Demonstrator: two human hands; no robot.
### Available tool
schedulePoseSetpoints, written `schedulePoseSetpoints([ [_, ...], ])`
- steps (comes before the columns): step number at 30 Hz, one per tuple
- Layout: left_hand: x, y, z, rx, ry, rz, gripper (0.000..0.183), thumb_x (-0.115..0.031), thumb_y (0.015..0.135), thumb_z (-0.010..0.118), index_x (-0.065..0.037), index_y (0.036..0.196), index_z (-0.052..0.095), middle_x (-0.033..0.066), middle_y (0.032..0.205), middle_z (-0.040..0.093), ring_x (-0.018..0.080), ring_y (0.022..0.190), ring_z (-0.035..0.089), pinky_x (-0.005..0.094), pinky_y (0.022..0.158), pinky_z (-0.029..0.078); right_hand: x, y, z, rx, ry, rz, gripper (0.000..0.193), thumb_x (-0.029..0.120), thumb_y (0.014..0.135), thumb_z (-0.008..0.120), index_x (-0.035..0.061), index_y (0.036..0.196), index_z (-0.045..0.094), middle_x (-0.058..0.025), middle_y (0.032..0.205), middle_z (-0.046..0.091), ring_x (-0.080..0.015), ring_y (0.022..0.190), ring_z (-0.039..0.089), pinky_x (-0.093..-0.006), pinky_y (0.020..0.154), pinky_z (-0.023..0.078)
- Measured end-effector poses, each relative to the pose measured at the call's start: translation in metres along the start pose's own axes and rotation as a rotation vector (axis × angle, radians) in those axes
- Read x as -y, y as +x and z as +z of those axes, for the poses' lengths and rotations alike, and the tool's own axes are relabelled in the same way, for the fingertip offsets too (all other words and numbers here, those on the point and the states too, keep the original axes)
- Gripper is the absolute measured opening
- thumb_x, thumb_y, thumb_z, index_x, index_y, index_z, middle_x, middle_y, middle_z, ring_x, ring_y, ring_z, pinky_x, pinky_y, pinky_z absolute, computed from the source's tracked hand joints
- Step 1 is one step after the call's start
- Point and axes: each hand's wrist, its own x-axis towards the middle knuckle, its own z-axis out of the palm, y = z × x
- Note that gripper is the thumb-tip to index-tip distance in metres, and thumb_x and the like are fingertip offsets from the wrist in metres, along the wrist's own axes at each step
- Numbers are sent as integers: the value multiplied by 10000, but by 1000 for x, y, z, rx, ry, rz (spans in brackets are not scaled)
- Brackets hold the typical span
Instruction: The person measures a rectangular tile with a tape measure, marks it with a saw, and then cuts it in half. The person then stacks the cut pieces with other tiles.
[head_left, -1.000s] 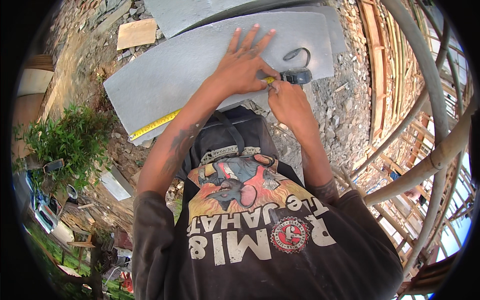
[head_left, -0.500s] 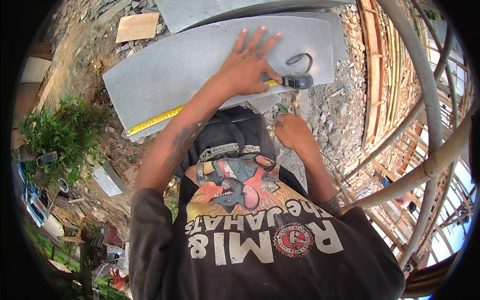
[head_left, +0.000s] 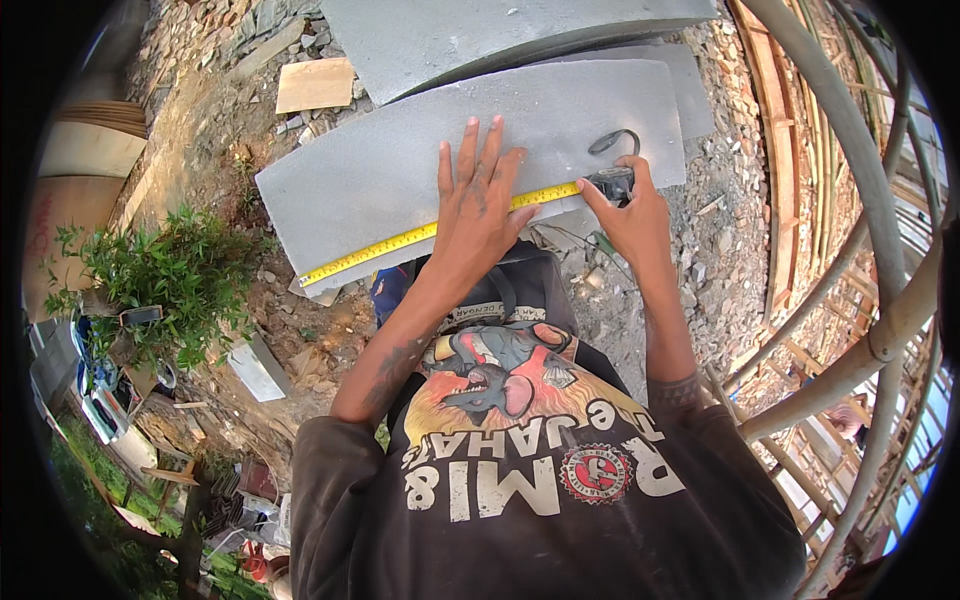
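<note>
Across the grey slab [head_left: 590, 110] runs yellow measuring tape [head_left: 400, 241].

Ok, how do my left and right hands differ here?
Your left hand lies across the yellow tape blade; your right hand is around the dark tape case. The left hand is splayed and fairly flat, while the right hand is curled. Both hands are bare.
</note>
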Motion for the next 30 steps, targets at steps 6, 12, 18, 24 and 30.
schedulePoseSetpoints([
  [6, 101, -136, -120, -442, 173, -618, 585, -194, 988, 708, 13, 1492, 493, 237, 1525, 501, 365, 1413, 483, 457, 1167, 383, -5, 0, 6, -73, -12, 11, 580, 440, 854, 813, 52, 1183, 535, -220, 837, 731, -414, 777, 730, -452, 683, 549],
  [12, 125, -186, -93, -495, -369, -1000, 430, -297, 1025, 680, 79, 1232, 707, 162, 1000, 784, 126, 900, 657, 322, 846, 524, -7, 1, 10, -139, -164, -124, 570, 461, 851, 818, 36, 1128, 558, -228, 908, 731, -415, 848, 721, -479, 735, 538],
  [18, 115, -172, -103, -604, -383, -997, 383, -225, 937, 775, 61, 1189, 740, 168, 1002, 783, 165, 875, 713, 310, 819, 552, 2, 0, 3, -98, -210, -56, 588, 500, 847, 819, 35, 1100, 563, -227, 875, 728, -415, 839, 721, -474, 734, 539],
  [24, 140, -178, -103, -578, -460, -1039, 386, -225, 903, 807, 66, 1151, 758, 136, 958, 780, 156, 869, 700, 291, 820, 538, 5, 0, 0, -76, -279, -50, 605, 517, 853, 802, 27, 1103, 550, -242, 848, 721, -437, 827, 714, -484, 727, 536],
  [30, 165, -158, -135, -579, -593, -1007, 324, -207, 906, 803, 49, 1102, 774, 18, 864, 716, 77, 754, 576, 234, 692, 446, 22, 2, -4, -67, -215, -65, 609, 516, 850, 801, 19, 1095, 549, -246, 827, 715, -445, 801, 711, -494, 689, 530],
])
